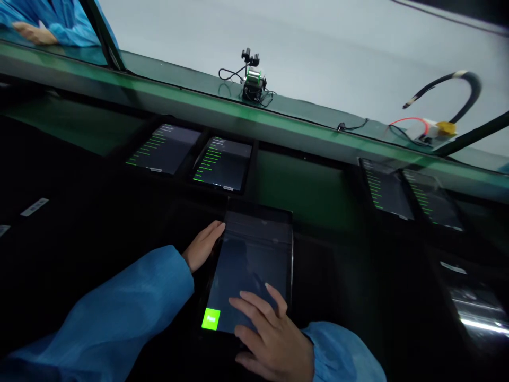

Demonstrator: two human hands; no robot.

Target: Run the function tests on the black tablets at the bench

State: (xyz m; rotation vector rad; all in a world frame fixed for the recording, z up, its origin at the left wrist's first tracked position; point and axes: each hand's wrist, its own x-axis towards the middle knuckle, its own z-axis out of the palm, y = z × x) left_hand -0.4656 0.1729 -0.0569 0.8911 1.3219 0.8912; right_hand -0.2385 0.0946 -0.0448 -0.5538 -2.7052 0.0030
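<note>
A dark tablet [250, 265] is lying flat on the black surface [79, 233], showing a small green square [211, 319] at its lower left corner. The left hand [203, 245] is resting open against the tablet's left edge, fingers stretched along it. The right hand [268, 334] is lying open on the lower part of the screen, fingers spread, gripping nothing. Beyond, two pairs of tablets [194, 154] are displaying green text lines beneath a green ledge [302, 124], which is carrying a small wired device [253, 82]. Another person's blue sleeve [59, 21] is showing at the top left
</note>
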